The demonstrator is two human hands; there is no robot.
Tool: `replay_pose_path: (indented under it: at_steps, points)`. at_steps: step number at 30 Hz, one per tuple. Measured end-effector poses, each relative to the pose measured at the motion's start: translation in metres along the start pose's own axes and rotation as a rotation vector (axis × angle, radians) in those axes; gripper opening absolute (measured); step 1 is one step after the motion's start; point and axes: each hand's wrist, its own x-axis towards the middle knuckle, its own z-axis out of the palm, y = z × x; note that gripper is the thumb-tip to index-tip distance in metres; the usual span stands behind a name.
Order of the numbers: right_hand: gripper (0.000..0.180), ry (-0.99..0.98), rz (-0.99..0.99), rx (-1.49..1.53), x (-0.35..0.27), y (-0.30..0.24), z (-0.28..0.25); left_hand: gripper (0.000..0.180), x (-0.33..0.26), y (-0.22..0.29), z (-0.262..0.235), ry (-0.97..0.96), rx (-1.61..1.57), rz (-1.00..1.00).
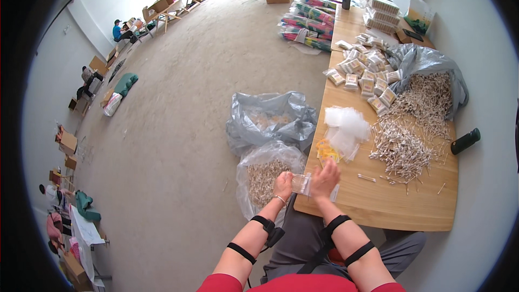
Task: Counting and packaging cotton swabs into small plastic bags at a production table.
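Observation:
My left hand (283, 186) grips one end of a small clear plastic bag of cotton swabs (299, 183) at the table's near-left edge. My right hand (325, 178) is beside the bag's other end, fingers bent; what they hold, if anything, is hidden. Just beyond it lie yellow printed cards (327, 150), partly under a stack of empty clear bags (346, 127). Loose swabs form a heap (403, 148) on the wooden table (351, 205), and a couple lie apart (366, 178) to the right of my right hand.
Filled swab packs (367, 70) lie farther back, beside a grey bag (459, 84) spilling swabs. A dark green bottle (465, 141) is at the right edge. Bags (270, 148) stand on the floor at left. Other people (120, 31) sit far left.

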Motion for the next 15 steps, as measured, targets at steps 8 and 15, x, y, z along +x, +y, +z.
replay_pose_path:
  at_steps: [8, 15]
  points:
    - [0.03, -0.107, 0.18, -0.018, 0.028, 0.035, -0.011, 0.032, 0.002, -0.003, 0.003, -0.014, 0.007, 0.025]
    - [0.015, -0.081, 0.226, 0.161, 0.037, 0.05, -0.007, 0.029, 0.002, -0.001, 0.002, -0.038, -0.097, 0.01]
